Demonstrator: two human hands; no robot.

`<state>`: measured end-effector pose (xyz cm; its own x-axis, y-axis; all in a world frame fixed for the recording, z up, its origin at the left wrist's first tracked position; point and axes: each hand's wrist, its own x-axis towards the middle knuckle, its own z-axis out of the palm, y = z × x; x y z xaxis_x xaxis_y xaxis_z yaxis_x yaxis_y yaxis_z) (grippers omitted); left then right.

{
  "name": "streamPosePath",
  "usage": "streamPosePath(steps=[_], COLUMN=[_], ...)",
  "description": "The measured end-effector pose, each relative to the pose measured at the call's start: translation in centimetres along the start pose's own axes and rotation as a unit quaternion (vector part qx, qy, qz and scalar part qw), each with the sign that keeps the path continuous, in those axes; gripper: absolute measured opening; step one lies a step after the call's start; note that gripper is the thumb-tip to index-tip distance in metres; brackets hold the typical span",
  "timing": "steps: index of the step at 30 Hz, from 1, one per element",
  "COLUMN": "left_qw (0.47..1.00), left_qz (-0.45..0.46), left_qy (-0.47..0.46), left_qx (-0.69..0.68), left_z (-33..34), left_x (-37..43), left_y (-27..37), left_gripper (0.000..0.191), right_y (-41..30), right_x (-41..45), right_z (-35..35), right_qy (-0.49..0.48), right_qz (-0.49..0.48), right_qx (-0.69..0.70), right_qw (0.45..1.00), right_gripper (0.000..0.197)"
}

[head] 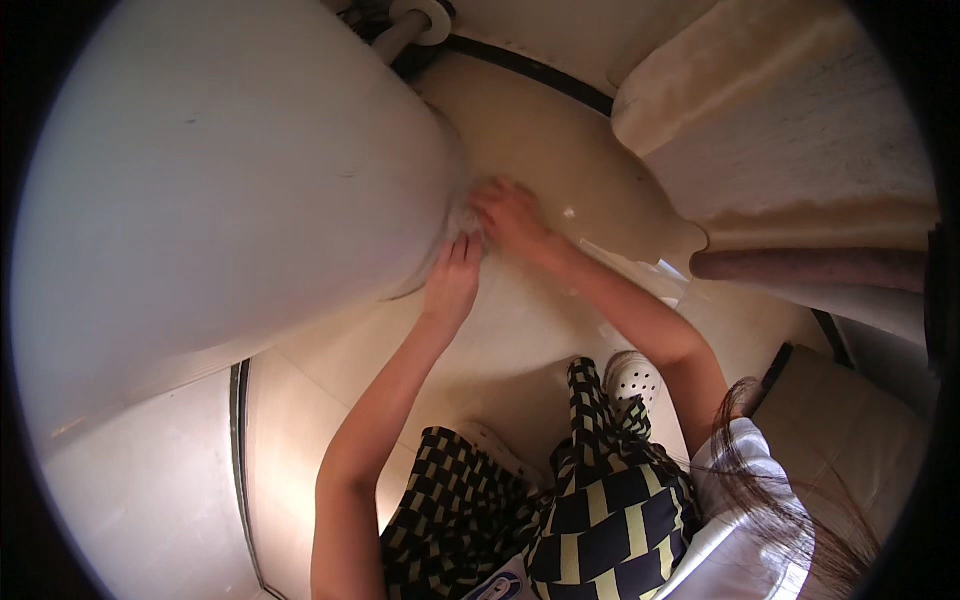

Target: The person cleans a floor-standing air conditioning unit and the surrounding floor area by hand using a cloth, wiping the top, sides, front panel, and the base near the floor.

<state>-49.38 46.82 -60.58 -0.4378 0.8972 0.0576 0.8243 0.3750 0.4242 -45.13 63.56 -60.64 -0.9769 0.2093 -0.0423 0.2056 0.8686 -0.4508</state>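
A large, smooth pale object [240, 180] fills the left of the view, its rounded edge facing me. At that edge my left hand [454, 277] has its fingertips together on a small bunch of whitish, thin material [468, 219]. What this material is cannot be made out. My right hand [511, 214] is just beyond it, fingers curled towards the same spot and blurred by motion. Whether those fingers grip the material is unclear.
Beneath lies a glossy beige floor [517, 322], where my pale perforated clogs [631, 377] rest. Draped cloth [765, 142] hangs at the right, above a brownish rounded bar [810, 268]. A pipe with a white collar [424, 21] stands at the back, near a dark baseboard [536, 71].
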Motion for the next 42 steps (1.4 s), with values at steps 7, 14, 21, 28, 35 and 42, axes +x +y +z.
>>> streamPosePath(steps=[7,14,21,28,35,42], left_qw=[0.984,0.975,0.912,0.916,0.933,0.91], left_qz=[-0.106,-0.062,-0.031,0.021,0.01,0.09], left_qy=[-0.108,-0.024,0.004,0.02,-0.035,-0.07], left_qx=[0.097,0.213,0.41,0.4,0.357,0.398], left_z=[-0.5,1.7,3.8,4.8,4.5,7.2], left_x=[14.6,19.7,20.9,16.1,11.7,3.3], left_y=[1.3,-1.2,-0.1,0.6,1.2,0.0], left_gripper=[0.039,0.022,0.028,0.032,0.037,0.043], right_y=[6.8,7.3,6.1,6.3,5.7,3.5], right_x=[11.2,18.6,18.1,14.3,10.1,2.7], right_z=[-3.8,-5.6,-9.0,-6.1,-4.2,1.4], right_qy=[0.098,0.004,-0.031,-0.006,0.076,0.089], right_qz=[-0.075,-0.093,-0.028,0.004,-0.032,-0.007], right_qx=[-0.072,-0.034,-0.005,-0.017,-0.028,-0.076], right_qw=[0.99,0.995,0.999,1.0,0.996,0.993], right_gripper=[0.023,0.032,0.032,0.038,0.03,0.036])
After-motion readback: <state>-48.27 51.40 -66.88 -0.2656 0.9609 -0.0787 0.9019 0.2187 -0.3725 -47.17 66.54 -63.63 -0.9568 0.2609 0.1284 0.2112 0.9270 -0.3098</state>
